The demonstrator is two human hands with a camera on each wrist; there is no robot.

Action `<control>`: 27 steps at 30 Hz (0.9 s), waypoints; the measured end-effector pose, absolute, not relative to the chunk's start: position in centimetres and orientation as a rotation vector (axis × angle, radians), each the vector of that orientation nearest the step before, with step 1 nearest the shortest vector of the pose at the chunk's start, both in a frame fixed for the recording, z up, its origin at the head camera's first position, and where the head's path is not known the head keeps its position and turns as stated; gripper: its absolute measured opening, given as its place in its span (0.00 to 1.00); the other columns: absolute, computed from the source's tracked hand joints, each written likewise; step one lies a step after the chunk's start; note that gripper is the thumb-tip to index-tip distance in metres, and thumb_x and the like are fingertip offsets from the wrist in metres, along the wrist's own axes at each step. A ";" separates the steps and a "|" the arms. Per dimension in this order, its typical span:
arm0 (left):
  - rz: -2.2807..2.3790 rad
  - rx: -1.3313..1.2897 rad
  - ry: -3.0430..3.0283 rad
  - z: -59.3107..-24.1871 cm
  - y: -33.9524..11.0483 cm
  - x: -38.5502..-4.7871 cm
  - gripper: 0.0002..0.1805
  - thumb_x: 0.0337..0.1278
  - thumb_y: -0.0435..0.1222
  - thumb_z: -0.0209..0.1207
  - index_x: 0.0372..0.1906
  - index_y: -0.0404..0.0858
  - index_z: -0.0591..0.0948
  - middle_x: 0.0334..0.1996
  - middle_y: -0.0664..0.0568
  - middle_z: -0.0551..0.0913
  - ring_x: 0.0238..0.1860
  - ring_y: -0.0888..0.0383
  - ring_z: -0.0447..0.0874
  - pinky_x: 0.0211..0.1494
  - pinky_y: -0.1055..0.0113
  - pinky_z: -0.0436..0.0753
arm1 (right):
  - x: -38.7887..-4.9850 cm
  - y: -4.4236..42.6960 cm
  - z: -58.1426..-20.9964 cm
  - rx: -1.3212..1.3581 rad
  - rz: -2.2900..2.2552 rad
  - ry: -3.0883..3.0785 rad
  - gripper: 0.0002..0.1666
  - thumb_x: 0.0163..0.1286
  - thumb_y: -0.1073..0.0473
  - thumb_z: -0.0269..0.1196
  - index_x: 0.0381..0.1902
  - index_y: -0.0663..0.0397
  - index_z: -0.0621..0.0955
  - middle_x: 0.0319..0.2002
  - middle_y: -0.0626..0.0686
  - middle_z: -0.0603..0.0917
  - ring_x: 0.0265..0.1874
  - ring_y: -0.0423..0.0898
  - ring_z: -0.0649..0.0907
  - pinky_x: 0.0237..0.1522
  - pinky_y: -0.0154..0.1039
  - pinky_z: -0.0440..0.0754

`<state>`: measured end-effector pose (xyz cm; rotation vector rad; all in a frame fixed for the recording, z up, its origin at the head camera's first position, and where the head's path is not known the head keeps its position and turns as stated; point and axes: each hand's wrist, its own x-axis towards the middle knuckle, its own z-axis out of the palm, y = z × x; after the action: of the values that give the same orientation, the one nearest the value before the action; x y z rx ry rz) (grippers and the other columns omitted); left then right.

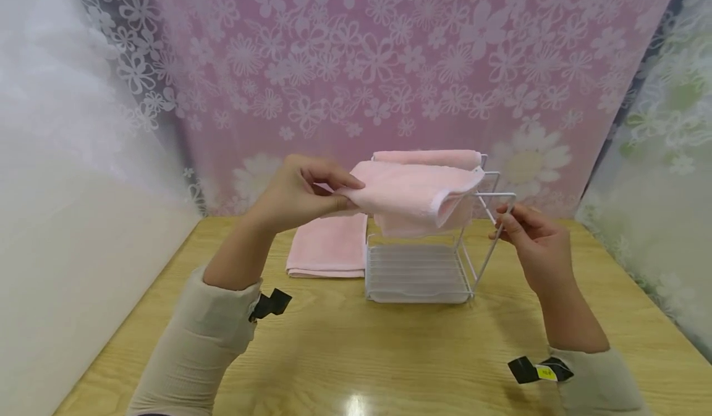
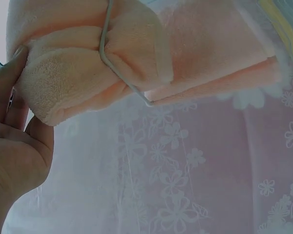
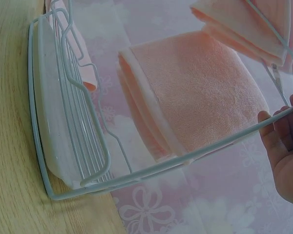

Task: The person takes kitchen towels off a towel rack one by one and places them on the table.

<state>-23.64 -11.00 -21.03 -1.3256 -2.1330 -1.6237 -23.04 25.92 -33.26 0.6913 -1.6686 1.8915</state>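
Note:
My left hand [image 1: 295, 193] pinches the left end of a folded pink towel [image 1: 403, 187] between thumb and fingers. That towel lies across the upper front of a white wire rack [image 1: 493, 247], its right end hanging in a loose fold. In the left wrist view, a wire bends across the bunched towel [image 2: 63, 80] near my fingers. My right hand [image 1: 536, 246] grips the rack's right side frame; the right wrist view shows the fingertips on the white bar [image 3: 219, 145]. Behind, another pink towel [image 1: 428, 157] hangs over the rack's rear bar.
A folded pink towel [image 1: 328, 249] lies flat on the wooden table [image 1: 334, 354], just left of the rack. At the rack's base sits a pale tray [image 1: 417, 295] under a wire grid. A pink flowered curtain [image 1: 356, 82] hangs behind, with pale curtains on both sides.

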 end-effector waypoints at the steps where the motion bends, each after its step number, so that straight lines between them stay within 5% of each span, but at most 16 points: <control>1: -1.640 -1.325 -2.127 -21.1 -11.2 -23.6 0.11 0.45 0.16 0.65 0.38 0.22 0.85 0.33 0.40 0.86 0.32 0.51 0.87 0.36 0.57 0.86 | -23.1 25.9 -33.3 0.696 1.888 -1.668 0.14 0.71 0.74 0.55 0.49 0.83 0.77 0.40 0.51 0.84 0.34 0.42 0.83 0.38 0.32 0.84; 16: -1.763 -1.487 -1.976 -23.1 -14.3 -23.0 0.09 0.49 0.20 0.67 0.37 0.28 0.87 0.36 0.46 0.87 0.35 0.52 0.87 0.36 0.55 0.86 | -23.0 26.1 -33.4 0.684 1.851 -1.690 0.13 0.71 0.73 0.55 0.50 0.75 0.81 0.41 0.50 0.84 0.35 0.40 0.83 0.39 0.32 0.83; 27: -1.613 -1.262 -2.212 -25.2 -16.2 -22.9 0.10 0.44 0.14 0.64 0.34 0.23 0.86 0.35 0.43 0.87 0.36 0.57 0.86 0.33 0.63 0.86 | -22.9 26.0 -33.5 0.682 1.910 -1.648 0.15 0.71 0.73 0.55 0.52 0.77 0.79 0.43 0.51 0.84 0.36 0.43 0.83 0.39 0.34 0.84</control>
<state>-22.93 -16.21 -25.18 -1.2624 -2.2124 -1.6126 -22.93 25.97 -33.47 0.6817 -1.6481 1.9103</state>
